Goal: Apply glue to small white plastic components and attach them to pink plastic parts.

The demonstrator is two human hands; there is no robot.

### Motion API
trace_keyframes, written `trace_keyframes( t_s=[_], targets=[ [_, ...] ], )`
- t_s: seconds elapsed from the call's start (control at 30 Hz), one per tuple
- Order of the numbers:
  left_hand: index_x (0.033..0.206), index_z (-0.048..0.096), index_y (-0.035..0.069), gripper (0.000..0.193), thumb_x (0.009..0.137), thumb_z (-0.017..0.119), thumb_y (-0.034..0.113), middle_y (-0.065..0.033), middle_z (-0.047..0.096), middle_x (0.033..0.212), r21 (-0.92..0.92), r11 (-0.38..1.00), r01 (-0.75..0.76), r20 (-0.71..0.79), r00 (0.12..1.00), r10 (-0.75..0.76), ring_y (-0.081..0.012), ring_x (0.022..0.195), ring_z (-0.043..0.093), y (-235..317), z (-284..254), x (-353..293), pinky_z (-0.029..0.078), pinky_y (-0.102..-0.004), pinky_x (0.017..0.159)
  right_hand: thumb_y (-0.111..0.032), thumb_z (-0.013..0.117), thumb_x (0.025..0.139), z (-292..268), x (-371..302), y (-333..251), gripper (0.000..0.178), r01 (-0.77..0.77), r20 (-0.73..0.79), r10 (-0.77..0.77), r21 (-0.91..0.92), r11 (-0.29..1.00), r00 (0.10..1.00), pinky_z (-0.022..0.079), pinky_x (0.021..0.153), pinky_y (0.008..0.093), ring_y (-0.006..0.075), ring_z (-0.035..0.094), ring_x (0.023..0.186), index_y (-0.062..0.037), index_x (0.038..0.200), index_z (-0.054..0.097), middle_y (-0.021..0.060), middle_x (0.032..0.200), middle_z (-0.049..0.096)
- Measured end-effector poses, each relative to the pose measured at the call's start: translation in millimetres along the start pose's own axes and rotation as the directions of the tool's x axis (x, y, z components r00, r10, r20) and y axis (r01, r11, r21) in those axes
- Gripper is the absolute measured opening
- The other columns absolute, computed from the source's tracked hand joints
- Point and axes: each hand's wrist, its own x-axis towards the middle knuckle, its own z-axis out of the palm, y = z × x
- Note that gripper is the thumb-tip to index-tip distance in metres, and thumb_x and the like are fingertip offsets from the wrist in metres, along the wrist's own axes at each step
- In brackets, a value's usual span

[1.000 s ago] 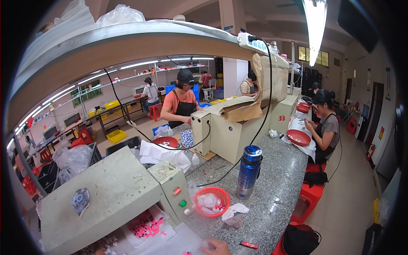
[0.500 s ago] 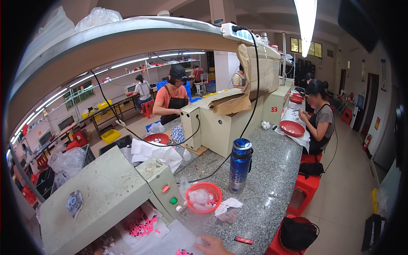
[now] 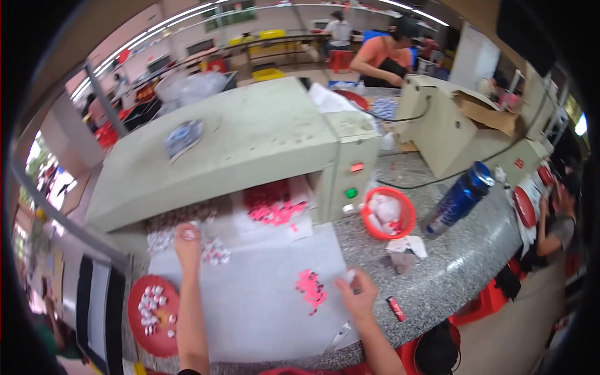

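Left hand [image 3: 189,245]: we see it among the white pieces [image 3: 216,252] at the mouth of the pale green machine [image 3: 231,131], fingers bunched; we cannot tell whether it grips one
Right hand [image 3: 359,296]: by the right edge of the white sheet [image 3: 250,306], fingers curled; blur keeps us from telling what it holds
Pink pieces [image 3: 310,289]: one cluster on the sheet left of the right hand, another inside the machine's mouth
Red plate [image 3: 153,347]: beside the left forearm, carrying more white pieces
Tabletop [image 3: 462,256]: speckled grey, glossy toward us on the right
Red basket [image 3: 409,203]: right of the machine, plastic bag inside, crumpled tissue [image 3: 407,250] just below it
Blue bottle [image 3: 459,198]: right of the basket, looking tilted in our curved view
Room: we make out a co-worker in orange [image 3: 375,59] across the tabletop, strip lights, a yellow bin [image 3: 267,74] behind
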Motion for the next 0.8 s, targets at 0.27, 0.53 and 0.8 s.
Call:
trace_keyframes(
  t_s=[0.27, 0.53, 0.8],
  targets=[
    [0.079, 0.055, 0.007, 0.018, 0.064, 0.065, 0.012, -0.012, 0.052, 0.084, 0.243, 0.931, -0.271, 0.366, 0.915, 0.171, -0.0306, 0.078, 0.052, 53.1, -30.1, -149.4, 0.043, -0.0374, 0.07, -0.004, 0.072, 0.063, 7.1, -3.1, -0.4, 0.031, 0.009, 0.044, -0.007, -0.06, 0.998, 0.999, 0.044, 0.054, 0.0212, 0.0077, 0.054, 0.062, -0.0029, 0.092, 0.06, 0.0024, 0.075, 0.06],
    [0.09, 0.057, 0.001, 0.02, 0.078, 0.055, 0.017, -0.0196, 0.056, 0.088, 0.246, 0.586, -0.772, 0.483, 0.622, 0.616, -0.0361, 0.088, 0.052, 26.6, -31.0, -155.6, 0.04, -0.0482, 0.079, -0.025, 0.07, 0.069, 2.9, -10.6, -6.1, 0.035, -0.02, 0.042, 0.025, -0.12, 0.993, 0.999, 0.048, 0.06, 0.0284, 0.0173, 0.059, 0.066, -0.0086, 0.098, 0.059, 0.0077, 0.079, 0.06],
    [0.101, 0.057, 0.0, 0.033, 0.081, 0.052, 0.026, -0.017, 0.057, 0.098, -0.224, 0.715, -0.663, 0.748, 0.353, 0.562, -0.0329, 0.094, 0.052, 86.3, 44.3, -180.0, 0.039, -0.0434, 0.084, -0.022, 0.069, 0.07, -3.1, -12.2, -2.0, 0.033, -0.003, -0.03, 0.0, -0.097, 0.995, 1.0, 0.047, 0.058, 0.0266, 0.0156, 0.056, 0.061, -0.0068, 0.097, 0.059, 0.0068, 0.077, 0.058]
  ],
)
